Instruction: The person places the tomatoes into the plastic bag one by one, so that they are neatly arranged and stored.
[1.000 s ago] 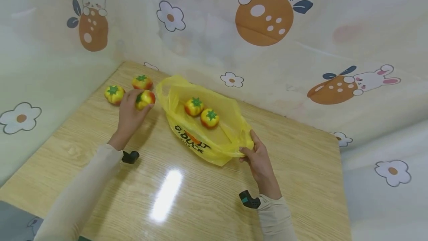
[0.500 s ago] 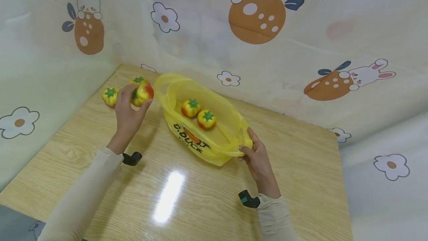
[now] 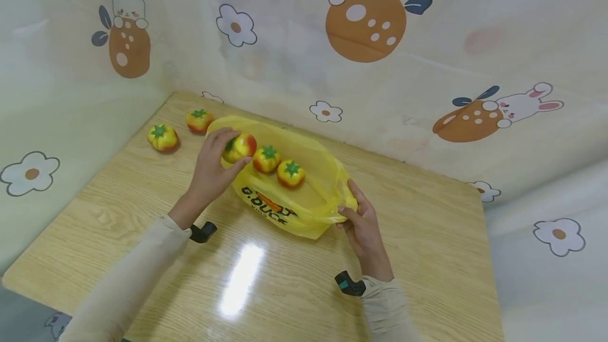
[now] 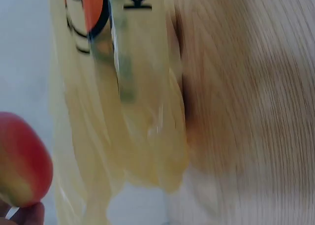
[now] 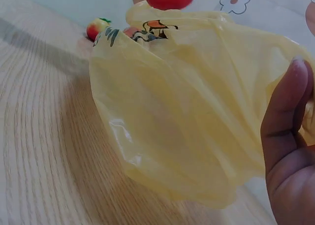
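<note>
White glare (image 3: 241, 280) streaks the table (image 3: 427, 257) in the bright head view; both wrist views look dimmer.

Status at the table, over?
Left hand holding fruit over yellow bag. Right hand gripping bag's edge. Two fruits inside. Nothing visibly in the way.

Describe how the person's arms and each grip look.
The left sleeve and right sleeve are long, pale beige. Beside their ends sit a black left device and a black right device with a teal patch. Left grip and right grip wear no gloves.
</note>
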{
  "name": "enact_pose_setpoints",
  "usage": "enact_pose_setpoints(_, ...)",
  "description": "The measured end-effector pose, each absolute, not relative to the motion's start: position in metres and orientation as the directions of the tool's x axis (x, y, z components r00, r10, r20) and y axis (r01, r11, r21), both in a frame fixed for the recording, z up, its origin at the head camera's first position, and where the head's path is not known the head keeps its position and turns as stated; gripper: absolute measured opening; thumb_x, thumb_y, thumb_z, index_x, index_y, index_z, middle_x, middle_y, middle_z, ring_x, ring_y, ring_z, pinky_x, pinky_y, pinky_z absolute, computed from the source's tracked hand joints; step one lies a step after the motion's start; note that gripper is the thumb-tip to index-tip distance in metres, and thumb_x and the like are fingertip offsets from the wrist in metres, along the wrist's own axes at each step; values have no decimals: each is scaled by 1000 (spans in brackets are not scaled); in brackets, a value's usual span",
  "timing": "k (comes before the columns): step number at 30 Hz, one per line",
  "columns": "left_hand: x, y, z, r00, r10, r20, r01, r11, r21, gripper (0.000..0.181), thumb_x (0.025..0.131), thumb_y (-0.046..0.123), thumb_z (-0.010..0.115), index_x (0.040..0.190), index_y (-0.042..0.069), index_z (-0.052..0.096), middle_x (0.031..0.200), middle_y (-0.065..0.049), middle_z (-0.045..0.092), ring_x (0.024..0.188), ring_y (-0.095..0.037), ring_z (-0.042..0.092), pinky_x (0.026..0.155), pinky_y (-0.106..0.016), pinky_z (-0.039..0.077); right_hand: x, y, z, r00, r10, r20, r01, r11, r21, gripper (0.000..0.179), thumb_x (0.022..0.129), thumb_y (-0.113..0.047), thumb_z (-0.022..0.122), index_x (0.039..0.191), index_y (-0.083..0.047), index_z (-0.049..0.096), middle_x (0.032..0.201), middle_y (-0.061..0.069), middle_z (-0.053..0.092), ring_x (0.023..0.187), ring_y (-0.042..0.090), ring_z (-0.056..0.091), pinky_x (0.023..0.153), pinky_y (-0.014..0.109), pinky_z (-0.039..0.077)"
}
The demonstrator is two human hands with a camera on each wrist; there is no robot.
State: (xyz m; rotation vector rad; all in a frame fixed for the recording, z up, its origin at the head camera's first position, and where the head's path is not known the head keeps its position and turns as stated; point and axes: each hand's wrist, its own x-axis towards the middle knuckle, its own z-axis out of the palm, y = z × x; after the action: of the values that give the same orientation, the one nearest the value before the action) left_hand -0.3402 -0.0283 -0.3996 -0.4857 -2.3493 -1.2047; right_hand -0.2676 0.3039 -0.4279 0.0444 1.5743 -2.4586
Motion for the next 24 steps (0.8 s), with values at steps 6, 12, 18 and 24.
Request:
enact_pose_setpoints(6, -339, -5, -398, -854, 317, 412, 520, 531, 669, 54, 84, 18, 79, 130, 4, 55, 134, -20, 49, 125, -35, 48, 102, -50, 44, -264, 302, -432, -981, -176, -86, 163, -489, -857, 75, 95, 12, 39, 158, -8, 5, 149, 22, 26, 78, 6, 64, 55, 13, 51)
enact_pose_setpoints(12, -341, 14, -398, -854, 410, 320, 507, 519, 689, 53, 86, 23, 77, 131, 8, 55, 135, -15, 50, 123, -31, 49, 103, -48, 44, -263, 302, -436, -981, -187, -44, 139, -534, -834, 74, 95, 13, 39, 158, -6, 4, 145, 22, 32, 80, 9, 66, 57, 15, 53)
enact_pose_setpoints(18, -345, 27, -398, -826, 459, 327, 548, 517, 658, 50, 87, 25, 76, 130, 9, 56, 131, -14, 53, 116, -30, 54, 97, -46, 48, -262, 303, -436, -982, -185, -37, 134, -551, -824, 75, 95, 13, 39, 158, -7, 5, 146, 22, 32, 83, 9, 67, 57, 15, 54)
enact_pose_setpoints(24, -348, 44, -398, -808, 508, 297, 569, 542, 618, 50, 88, 26, 75, 131, 9, 56, 132, -14, 54, 118, -31, 53, 99, -46, 47, -262, 303, -437, -981, -184, -57, 151, -551, -820, 75, 95, 14, 39, 158, -8, 6, 150, 25, 24, 85, 10, 66, 59, 17, 54)
